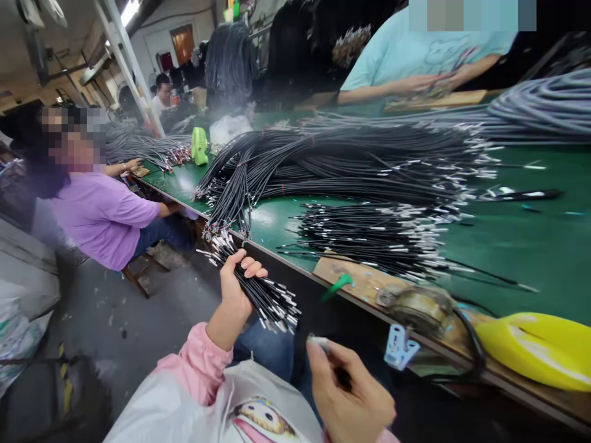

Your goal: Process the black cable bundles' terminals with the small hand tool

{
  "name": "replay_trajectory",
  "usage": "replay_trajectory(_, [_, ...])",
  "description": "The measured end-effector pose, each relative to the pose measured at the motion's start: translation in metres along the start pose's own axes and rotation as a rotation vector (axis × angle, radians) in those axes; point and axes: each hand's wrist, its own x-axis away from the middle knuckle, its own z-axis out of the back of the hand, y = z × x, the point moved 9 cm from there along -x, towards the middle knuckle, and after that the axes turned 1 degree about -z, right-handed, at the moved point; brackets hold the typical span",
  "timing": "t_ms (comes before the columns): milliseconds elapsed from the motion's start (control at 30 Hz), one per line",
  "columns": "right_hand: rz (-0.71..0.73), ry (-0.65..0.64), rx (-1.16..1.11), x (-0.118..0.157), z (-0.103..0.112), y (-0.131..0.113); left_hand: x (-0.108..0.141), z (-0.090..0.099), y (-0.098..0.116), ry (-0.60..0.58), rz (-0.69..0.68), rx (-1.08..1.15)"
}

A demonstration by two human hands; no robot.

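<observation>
My left hand (235, 283) is wrapped round a bundle of short black cables (270, 298) with stripped, whitish ends, held in front of the table edge. Lower and to the right, my right hand (353, 391) is closed in a pinch, apart from the bundle. Something small and pale shows at its thumb and fingertip, too small to name. Past the edge, a pile of similar short black cables (364, 237) lies on the green table (517, 246). Behind that pile stretch long black cables (323, 160), tied in bunches.
Along the front edge are a wooden board (330, 267), a small metal motor-like device (420, 307), a light-blue bracket (401, 347) and a yellow rounded object (535, 351). A green fan (199, 146) stands farther back. A person in purple (101, 209) sits left; another in light blue (415, 55) works opposite.
</observation>
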Motion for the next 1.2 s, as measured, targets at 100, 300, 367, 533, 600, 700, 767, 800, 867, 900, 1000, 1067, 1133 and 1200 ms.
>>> replay_trajectory(100, [0.271,-0.060,0.110,-0.007,-0.009,-0.026,0.002,0.001,-0.005,-0.002,-0.012,-0.061])
replay_trajectory(300, [0.377,-0.227,0.165,-0.011,-0.033,-0.025,-0.001,0.010,-0.016,0.047,0.001,-0.140])
replay_trajectory(367, [0.387,-0.245,0.234,-0.010,-0.035,-0.022,-0.002,0.014,-0.018,0.064,0.001,-0.130])
replay_trajectory(533, [0.407,-0.296,0.409,-0.005,-0.040,-0.013,-0.004,0.026,-0.023,0.133,-0.001,-0.156])
replay_trajectory(600, [0.368,-0.353,0.323,-0.005,-0.042,-0.008,-0.005,0.029,-0.025,0.152,0.020,-0.150])
replay_trajectory(700, [0.241,-0.513,0.024,-0.007,-0.051,-0.001,-0.002,0.031,-0.032,0.157,0.085,-0.183])
replay_trajectory(767, [0.121,-0.613,-0.163,-0.008,-0.057,0.004,0.002,0.030,-0.038,0.145,0.119,-0.226])
replay_trajectory(800, [0.054,-0.649,-0.230,-0.008,-0.059,0.008,0.003,0.029,-0.040,0.137,0.130,-0.235])
replay_trajectory(867, [-0.088,-0.692,-0.323,-0.004,-0.060,0.017,0.003,0.027,-0.042,0.128,0.149,-0.221])
replay_trajectory(900, [-0.177,-0.700,-0.369,0.001,-0.058,0.023,0.001,0.027,-0.040,0.129,0.158,-0.198])
replay_trajectory(1000, [-0.574,-0.655,-0.616,0.022,-0.046,0.047,-0.015,0.026,-0.015,0.126,0.090,-0.080])
replay_trajectory(1067, [-0.885,-0.559,-0.829,0.040,-0.038,0.062,-0.027,0.021,0.011,0.071,-0.015,0.007])
replay_trajectory(1133, [-1.102,-0.483,-0.986,0.052,-0.036,0.069,-0.033,0.014,0.023,-0.004,-0.043,0.059])
replay_trajectory(1200, [-1.189,-0.494,-1.078,0.055,-0.044,0.067,-0.031,0.011,0.017,-0.030,0.023,0.095])
